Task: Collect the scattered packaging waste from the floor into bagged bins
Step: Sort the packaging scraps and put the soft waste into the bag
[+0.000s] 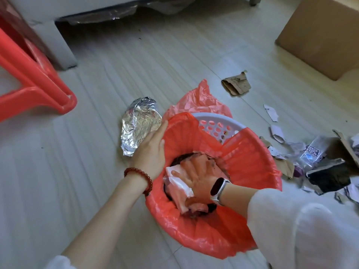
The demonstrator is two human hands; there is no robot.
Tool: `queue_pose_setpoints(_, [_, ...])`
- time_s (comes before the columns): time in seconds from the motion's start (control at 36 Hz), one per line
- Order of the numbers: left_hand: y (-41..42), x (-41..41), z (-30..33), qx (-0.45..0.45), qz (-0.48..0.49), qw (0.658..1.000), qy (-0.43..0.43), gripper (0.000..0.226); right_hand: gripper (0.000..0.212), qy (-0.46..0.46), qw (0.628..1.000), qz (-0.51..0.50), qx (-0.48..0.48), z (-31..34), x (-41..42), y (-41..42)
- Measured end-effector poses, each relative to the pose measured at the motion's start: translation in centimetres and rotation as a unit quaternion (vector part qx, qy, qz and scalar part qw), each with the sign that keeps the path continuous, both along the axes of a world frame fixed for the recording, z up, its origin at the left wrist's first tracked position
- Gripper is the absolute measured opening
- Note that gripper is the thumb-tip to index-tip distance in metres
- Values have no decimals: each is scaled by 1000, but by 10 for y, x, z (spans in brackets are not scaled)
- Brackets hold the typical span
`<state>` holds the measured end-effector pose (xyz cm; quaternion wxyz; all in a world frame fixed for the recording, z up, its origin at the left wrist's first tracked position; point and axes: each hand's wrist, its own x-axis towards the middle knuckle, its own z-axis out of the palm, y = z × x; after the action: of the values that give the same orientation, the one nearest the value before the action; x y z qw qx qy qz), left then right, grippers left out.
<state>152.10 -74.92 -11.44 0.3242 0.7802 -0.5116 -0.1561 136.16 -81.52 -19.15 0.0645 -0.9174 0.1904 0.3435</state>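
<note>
A white perforated bin point(217, 121) lined with a red plastic bag point(246, 160) stands on the floor in the middle. My right hand point(196, 173) is down inside it, fingers spread flat, pressing on white and pinkish packaging point(175, 183). My left hand point(153, 148) rests with straight fingers against the bag's left rim. A crumpled silver foil wrapper point(138, 123) lies on the floor just left of the bin. Torn paper, cardboard and plastic scraps point(318, 158) lie scattered to the right.
A red plastic stool point(37, 82) stands at the left. A large cardboard box point(320, 35) sits at the upper right, with a torn brown cardboard piece point(236, 84) in front of it. White furniture with plastic sheeting point(101, 16) beneath lines the back.
</note>
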Motion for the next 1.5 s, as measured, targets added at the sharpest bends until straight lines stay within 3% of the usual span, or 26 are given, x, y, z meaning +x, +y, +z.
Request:
queue_pose_setpoints(0.36, [0, -3, 9, 49, 4, 999, 3, 54, 103, -151, 987, -48, 32, 74, -38, -12])
queue_pose_setpoints(0.47, [-1, -7, 14, 60, 18, 998, -2, 54, 81, -267, 963, 19, 19, 111, -50, -12])
queue_pose_setpoints(0.56, [0, -8, 14, 71, 19, 997, -10, 53, 50, -381, 907, 163, -77, 114, -55, -9])
queue_pose_setpoints(0.61, [2, -7, 12, 72, 15, 997, -14, 54, 51, -407, 868, 240, -149, 106, -56, -9])
queue_pose_setpoints(0.67, [3, -8, 12, 76, 13, 997, -18, 55, 48, -376, 872, 250, -187, 93, -57, -9])
queue_pose_setpoints(0.72, [4, -8, 11, 82, 17, 996, -23, 55, 46, -302, 916, 183, -191, 79, -59, -13])
queue_pose_setpoints(0.78, [4, -9, 10, 87, 19, 996, -21, 55, 62, -199, 965, 96, -139, 69, -57, -13])
queue_pose_setpoints(0.86, [4, -13, 10, 85, 15, 996, -20, 56, 85, -52, 998, 11, -12, 53, -50, -9])
queue_pose_setpoints(0.94, [2, -17, 11, 93, 21, 994, -44, 54, 90, 47, 994, -68, 72, 49, -44, -6])
queue_pose_setpoints(1.14, [2, -20, 14, 117, 29, 990, -75, 57, 90, 63, 986, -103, 118, 50, -32, -3])
queue_pose_setpoints(1.25, [-1, -25, 22, 102, 46, 988, -109, 53, 66, -42, 976, -131, 171, 83, -43, -11])
queue_pose_setpoints(1.33, [-12, -31, 38, 35, 47, 992, -113, 45, 47, -188, 936, -186, 233, 114, -56, -17])
queue_pose_setpoints(1.42, [-30, -44, 61, -29, 37, 996, -76, 41, 27, -304, 912, -188, 198, 150, -74, -26])
queue_pose_setpoints(1.5, [-53, -74, 88, -88, 1, 995, -52, 38, 24, -382, 887, -218, 143, 180, -106, -40])
